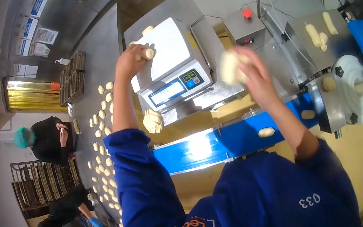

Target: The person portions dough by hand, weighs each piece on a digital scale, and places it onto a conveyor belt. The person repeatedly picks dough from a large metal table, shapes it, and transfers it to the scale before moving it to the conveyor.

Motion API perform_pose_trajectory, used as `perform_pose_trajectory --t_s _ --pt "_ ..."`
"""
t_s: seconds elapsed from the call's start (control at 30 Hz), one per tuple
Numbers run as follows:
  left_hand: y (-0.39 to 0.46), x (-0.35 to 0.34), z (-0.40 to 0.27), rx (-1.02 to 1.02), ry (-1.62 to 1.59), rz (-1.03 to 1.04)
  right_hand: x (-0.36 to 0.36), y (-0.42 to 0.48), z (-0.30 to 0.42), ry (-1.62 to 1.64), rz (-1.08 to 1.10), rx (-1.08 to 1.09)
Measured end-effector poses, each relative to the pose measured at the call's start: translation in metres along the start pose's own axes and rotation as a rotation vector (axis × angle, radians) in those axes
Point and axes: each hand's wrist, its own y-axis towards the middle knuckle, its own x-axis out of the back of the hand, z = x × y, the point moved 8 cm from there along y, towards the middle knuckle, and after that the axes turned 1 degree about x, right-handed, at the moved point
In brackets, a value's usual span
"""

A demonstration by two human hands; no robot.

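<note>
My left hand (130, 62) is at the left side of the digital scale's white platform (165, 43), its fingers closed around a small dough piece (147, 54). Right of the scale, my right hand (254, 73) is blurred and grips a larger lump of dough (230, 68). Another dough piece (148, 30) shows at the platform's far edge, partly hidden. A folded lump of dough (153, 121) lies at the scale's near left corner. On the blue conveyor belt (188, 152) an oval dough piece (266, 132) lies below my right forearm, with another (308, 114) nearer the machine.
Many dough pieces (101, 150) cover the steel table at left. Two co-workers (49, 140) stand beyond it, near racks (51, 180). At right are a dough-forming machine (350, 91) and a steel plate with several dough strips (313, 35). A red stop button (247, 13) tops a metal box.
</note>
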Motion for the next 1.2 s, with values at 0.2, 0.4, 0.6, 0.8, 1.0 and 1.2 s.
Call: perform_pose_trajectory --t_s 0.2,0.4,0.6,0.8,1.0,1.2 --pt "-0.099 0.0 0.028 0.56 -1.23 -0.333 -0.135 0.146 -0.039 -0.549 0.292 0.026" --pt "-0.279 -0.078 -0.027 0.494 -1.967 -0.14 -0.023 0.021 -0.059 0.126 0.233 -0.284" --pt "-0.303 -0.202 -0.189 0.521 -1.067 0.457 0.19 -0.233 -0.122 -0.298 -0.318 -0.742" --pt "-0.265 -0.272 -0.301 -0.044 -0.716 0.443 0.231 -0.237 -0.065 -1.409 -0.115 -0.123" --pt "-0.265 -0.28 -0.313 -0.329 -0.397 0.364 0.25 -0.2 -0.096 -1.666 0.51 -0.115" --pt "-0.259 -0.305 -0.278 -0.187 -0.628 0.354 0.318 -0.227 -0.143 -0.69 -0.191 -0.625"
